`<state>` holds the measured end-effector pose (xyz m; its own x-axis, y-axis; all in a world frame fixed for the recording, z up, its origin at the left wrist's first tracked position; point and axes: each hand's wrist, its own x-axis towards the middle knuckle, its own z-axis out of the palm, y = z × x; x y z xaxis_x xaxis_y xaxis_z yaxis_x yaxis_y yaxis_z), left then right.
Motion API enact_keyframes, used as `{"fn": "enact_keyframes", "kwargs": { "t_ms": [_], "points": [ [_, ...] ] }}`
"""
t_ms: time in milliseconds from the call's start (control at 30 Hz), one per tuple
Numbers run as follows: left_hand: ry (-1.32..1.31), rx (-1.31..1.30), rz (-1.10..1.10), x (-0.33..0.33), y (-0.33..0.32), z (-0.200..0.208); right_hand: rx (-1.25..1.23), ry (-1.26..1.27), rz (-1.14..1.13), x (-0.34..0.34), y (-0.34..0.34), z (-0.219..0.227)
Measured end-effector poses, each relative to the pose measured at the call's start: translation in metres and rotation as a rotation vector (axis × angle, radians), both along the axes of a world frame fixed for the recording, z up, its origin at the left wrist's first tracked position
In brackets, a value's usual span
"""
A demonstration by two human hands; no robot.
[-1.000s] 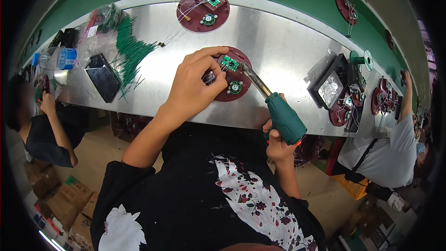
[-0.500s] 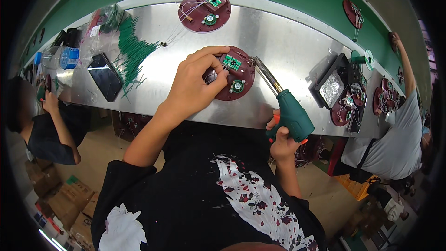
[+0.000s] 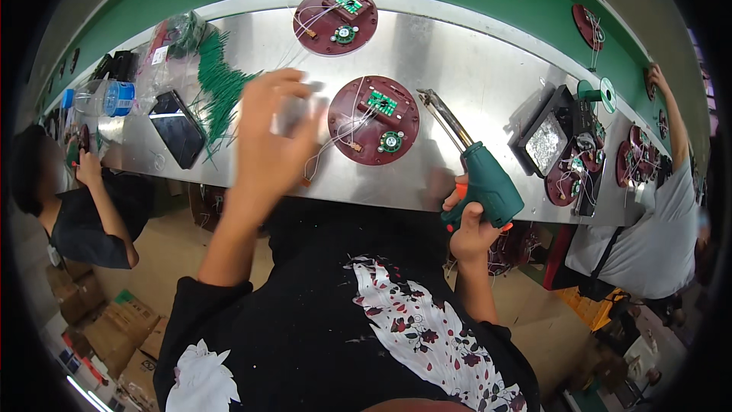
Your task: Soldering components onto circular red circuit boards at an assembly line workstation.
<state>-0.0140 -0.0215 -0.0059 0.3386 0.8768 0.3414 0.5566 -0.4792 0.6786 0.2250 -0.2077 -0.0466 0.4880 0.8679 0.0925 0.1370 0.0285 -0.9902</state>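
Note:
My right hand (image 3: 474, 240) is wrapped round the handle of a dark green soldering gun (image 3: 492, 183). Its metal tip points up and left, beside the right edge of a round maroon plate (image 3: 351, 114) but apart from it. That plate carries a small green circuit board (image 3: 383, 104), a round green-rimmed part (image 3: 391, 142) and thin white wires, some trailing off its left edge. My left hand (image 3: 271, 137), somewhat blurred, is raised to the left of the plate. Its thumb and fingers are apart, and nothing shows between them.
Behind lies another maroon plate (image 3: 320, 38). Green wire pieces (image 3: 217, 84), a phone (image 3: 177, 130) and a bottle (image 3: 114, 98) lie left. To the right are a black tray (image 3: 543, 145), a solder spool (image 3: 606, 94) and more plates (image 3: 563, 185). Co-workers sit at both sides.
My left hand has let go of the wires at the circuit board and moved left, its fingers spreading. The soldering gun has shifted slightly right, its tip drawing off the plate's edge.

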Motion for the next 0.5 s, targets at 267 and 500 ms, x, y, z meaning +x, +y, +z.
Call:
{"fn": "enact_keyframes", "kwargs": {
  "t_ms": [267,500],
  "points": [
    [0.153,0.059,-0.128,0.041,-0.017,-0.017,0.061,0.068,-0.051,0.005,-0.011,-0.004],
    [0.126,0.118,-0.181,0.059,-0.003,-0.018,0.049,0.034,-0.044,0.011,-0.008,-0.002]
  ]
}}
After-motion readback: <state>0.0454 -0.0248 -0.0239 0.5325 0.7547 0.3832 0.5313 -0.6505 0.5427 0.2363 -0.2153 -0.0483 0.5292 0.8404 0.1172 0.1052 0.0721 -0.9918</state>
